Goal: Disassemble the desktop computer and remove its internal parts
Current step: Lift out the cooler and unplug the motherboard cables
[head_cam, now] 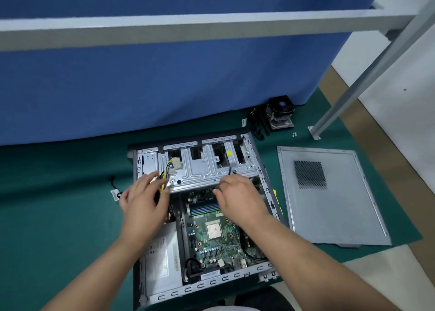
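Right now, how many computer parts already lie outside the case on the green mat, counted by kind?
Side panel: 1
CPU cooler with fan: 1
Loose black cables beside the cooler: 1 bundle
Loose screws: 1 small cluster, too small to count singly
Total: 4 kinds, one of each. The motherboard and power supply remain in the case.

The open computer case (202, 219) lies flat on the green mat (58, 216) before me; my left hand (143, 200) has its grip around the yellow and black cable bundle (164, 171) at the case's far left, by the drive cage (200, 167). My right hand (240, 197) reaches under that cage's near edge, above the motherboard (211, 235), fingers curled and hidden. Right of the case lies the side panel (329, 197), and beyond the case's far right corner sits the cooler fan (280, 113).
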A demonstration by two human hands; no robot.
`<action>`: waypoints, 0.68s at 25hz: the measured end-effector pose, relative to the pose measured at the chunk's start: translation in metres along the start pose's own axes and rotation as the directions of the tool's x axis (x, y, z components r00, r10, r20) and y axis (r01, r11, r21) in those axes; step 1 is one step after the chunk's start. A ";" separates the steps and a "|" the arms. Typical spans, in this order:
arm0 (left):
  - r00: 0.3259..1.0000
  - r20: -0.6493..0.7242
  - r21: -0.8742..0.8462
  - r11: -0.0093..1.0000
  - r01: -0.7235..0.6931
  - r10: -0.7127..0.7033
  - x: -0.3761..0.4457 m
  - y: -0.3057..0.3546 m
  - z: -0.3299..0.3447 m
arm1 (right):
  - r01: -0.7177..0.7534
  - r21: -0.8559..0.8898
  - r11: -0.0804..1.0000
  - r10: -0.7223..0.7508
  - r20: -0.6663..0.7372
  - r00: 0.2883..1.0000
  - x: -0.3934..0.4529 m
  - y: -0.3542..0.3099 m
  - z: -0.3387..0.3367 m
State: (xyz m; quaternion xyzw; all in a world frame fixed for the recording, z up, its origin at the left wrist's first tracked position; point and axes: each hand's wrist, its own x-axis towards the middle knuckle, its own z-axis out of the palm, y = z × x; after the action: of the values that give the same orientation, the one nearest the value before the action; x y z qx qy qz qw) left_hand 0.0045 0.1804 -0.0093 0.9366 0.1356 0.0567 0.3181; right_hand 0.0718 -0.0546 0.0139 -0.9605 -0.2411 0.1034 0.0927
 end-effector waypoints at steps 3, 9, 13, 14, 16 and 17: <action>0.991 0.022 -0.063 0.990 -0.128 0.130 0.036 0.055 0.011 | 0.029 -0.022 0.999 -0.029 0.022 0.999 0.007 0.001 -0.010; 0.946 0.322 -0.023 0.999 -0.027 0.033 0.108 0.140 0.049 | 0.162 -0.117 0.980 -0.148 0.120 0.982 0.016 0.011 -0.020; 0.939 0.342 0.016 0.999 -0.037 0.030 0.130 0.134 0.051 | 0.224 0.009 0.975 -0.224 0.068 0.972 0.011 0.029 -0.015; 0.935 0.352 -0.001 0.999 -0.044 0.041 0.133 0.132 0.051 | 0.195 0.086 0.977 -0.199 0.038 0.979 0.009 0.032 -0.013; 0.925 0.377 -0.089 0.996 -0.014 0.047 0.138 0.130 0.050 | 0.086 0.234 0.968 -0.079 -0.039 0.996 0.010 0.031 -0.011; 0.916 0.398 -0.131 0.991 0.007 0.046 0.140 0.130 0.051 | 0.019 0.278 0.960 0.003 -0.078 0.997 0.012 0.027 -0.010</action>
State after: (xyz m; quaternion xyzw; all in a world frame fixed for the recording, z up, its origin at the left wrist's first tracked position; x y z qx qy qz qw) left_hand 0.1760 0.0929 0.0327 0.9070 0.0542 -0.1243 0.3987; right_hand 0.0968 -0.0733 0.0158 -0.9403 -0.2242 0.0982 0.2365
